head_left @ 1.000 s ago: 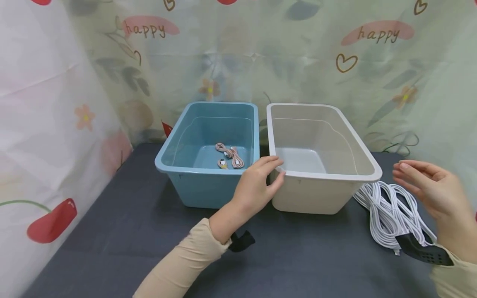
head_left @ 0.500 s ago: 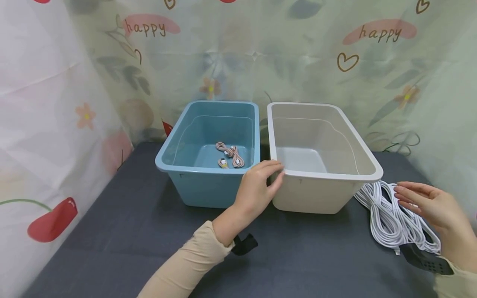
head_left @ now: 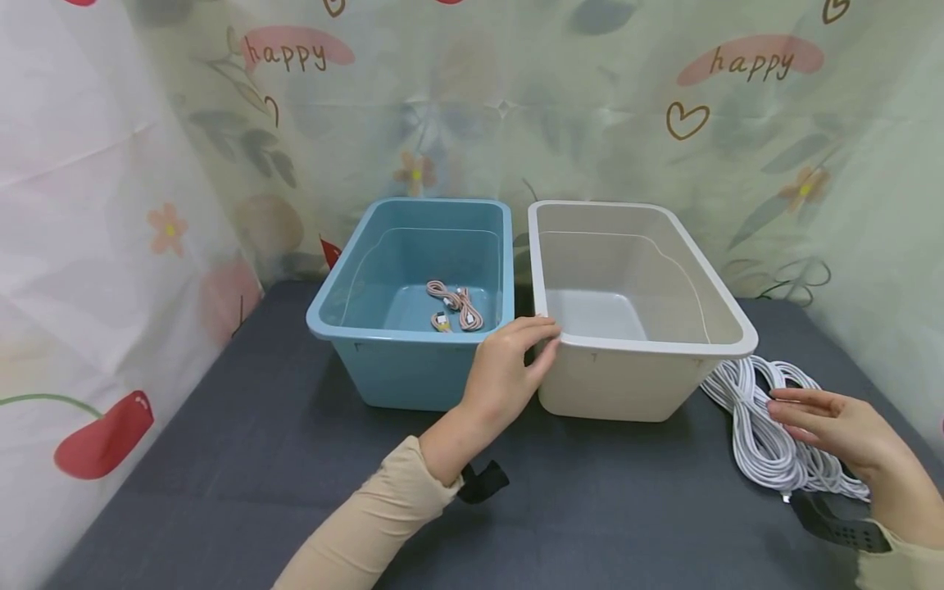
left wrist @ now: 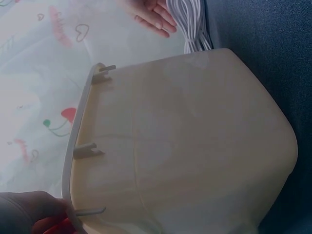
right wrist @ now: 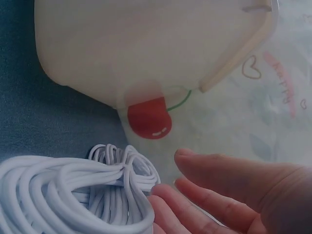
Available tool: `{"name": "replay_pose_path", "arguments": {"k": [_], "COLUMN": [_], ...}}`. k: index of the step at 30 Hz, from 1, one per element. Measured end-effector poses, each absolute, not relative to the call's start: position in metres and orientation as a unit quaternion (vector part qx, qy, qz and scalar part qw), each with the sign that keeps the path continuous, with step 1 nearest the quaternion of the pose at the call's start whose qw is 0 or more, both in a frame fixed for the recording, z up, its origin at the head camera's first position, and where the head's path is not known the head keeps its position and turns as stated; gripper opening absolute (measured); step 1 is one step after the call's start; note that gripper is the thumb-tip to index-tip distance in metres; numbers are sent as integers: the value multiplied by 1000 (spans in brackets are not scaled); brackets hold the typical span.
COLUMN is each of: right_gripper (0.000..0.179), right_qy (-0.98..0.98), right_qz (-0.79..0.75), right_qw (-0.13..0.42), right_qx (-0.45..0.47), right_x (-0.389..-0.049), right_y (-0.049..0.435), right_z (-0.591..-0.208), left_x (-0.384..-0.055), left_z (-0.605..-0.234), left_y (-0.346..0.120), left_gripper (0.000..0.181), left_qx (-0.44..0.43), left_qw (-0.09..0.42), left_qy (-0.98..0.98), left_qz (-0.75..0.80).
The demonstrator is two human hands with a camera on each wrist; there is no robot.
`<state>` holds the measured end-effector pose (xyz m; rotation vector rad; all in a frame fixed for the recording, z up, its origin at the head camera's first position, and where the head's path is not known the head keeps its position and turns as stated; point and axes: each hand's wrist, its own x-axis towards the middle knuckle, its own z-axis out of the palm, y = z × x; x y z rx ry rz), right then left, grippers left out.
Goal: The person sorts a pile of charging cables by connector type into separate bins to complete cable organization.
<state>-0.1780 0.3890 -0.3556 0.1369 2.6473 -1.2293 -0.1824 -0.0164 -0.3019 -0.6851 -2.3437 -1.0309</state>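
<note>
My left hand [head_left: 505, 366] pinches the near left corner of the off-white plastic bin [head_left: 619, 381], thumb outside and fingers over the rim. In the left wrist view that bin's front wall [left wrist: 190, 136] fills most of the picture. At the right, my right hand [head_left: 841, 430] is held over a coiled bundle of white cable [head_left: 763, 447], fingers fairly straight. In the right wrist view its fingertips [right wrist: 163, 195] are beside the cable loops [right wrist: 73, 190]; whether they touch cannot be told. The hand hides part of the bundle.
Left of the off-white bin stands a blue bin [head_left: 398, 369] with several small coiled pinkish cables [head_left: 460, 307] inside. Both stand on a dark cloth-covered table [head_left: 243, 459]. A patterned curtain [head_left: 501, 106] hangs close behind.
My right hand has come down and slightly left onto or just over the white cable bundle. The left hand keeps its hold on the off-white bin's corner.
</note>
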Motion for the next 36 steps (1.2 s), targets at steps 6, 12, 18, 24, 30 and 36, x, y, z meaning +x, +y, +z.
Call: {"name": "replay_pose_path", "arguments": {"k": [6, 12, 18, 24, 30, 36], "right_gripper": [62, 50, 58, 58, 45, 60], "right_qy": [908, 904, 909, 910, 905, 912], "right_qz": [-403, -411, -400, -395, -405, -388], "right_qw": [109, 114, 112, 115, 117, 112], "right_qx": [47, 41, 42, 55, 61, 75], "right_x": [-176, -175, -176, -176, -175, -175], "right_y": [393, 396, 396, 395, 395, 395], "right_z": [-361, -367, -368, -367, -366, -366], "left_x": [-183, -184, -184, -185, -186, -185], "left_z": [-303, -304, -304, -305, -305, -305], "left_y": [-17, -17, -17, -17, -17, -17], "left_gripper": [19, 19, 19, 19, 18, 18], "left_qx": [-251, -250, -250, -251, -251, -250], "left_qw": [251, 253, 252, 253, 255, 259], "left_qy": [-856, -857, -856, -855, -854, -851], "left_qz": [-375, -373, -377, -377, -377, -381]}}
